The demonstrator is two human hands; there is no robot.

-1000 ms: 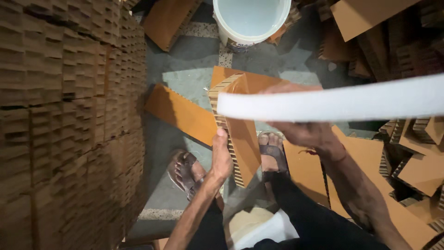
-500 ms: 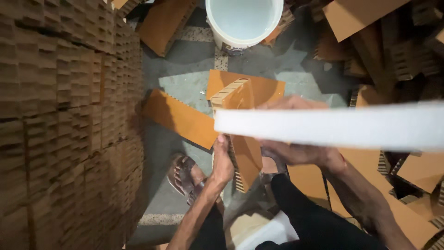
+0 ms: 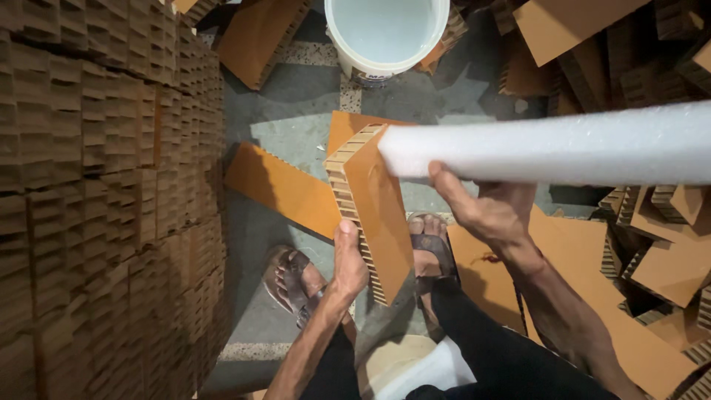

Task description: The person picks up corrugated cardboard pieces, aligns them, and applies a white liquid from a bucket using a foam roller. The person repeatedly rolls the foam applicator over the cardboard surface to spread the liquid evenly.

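My left hand (image 3: 349, 261) grips the near edge of a brown corrugated cardboard block (image 3: 374, 204) and holds it tilted on its side above my sandalled feet. Its ribbed edge faces left. My right hand (image 3: 485, 210) holds a long white foam strip (image 3: 548, 152) from below, thumb up over its near side. The strip runs off to the right, and its left end lies against the top of the block.
A tall stack of corrugated cardboard blocks (image 3: 104, 185) fills the left side. A white bucket (image 3: 386, 33) stands on the grey floor ahead. Flat cardboard pieces (image 3: 278, 185) lie on the floor, and several more are piled at the right (image 3: 666, 259).
The foam strip has moved lower and its left end has come onto the block's top. My right hand has shifted with it. My left hand stays on the block.
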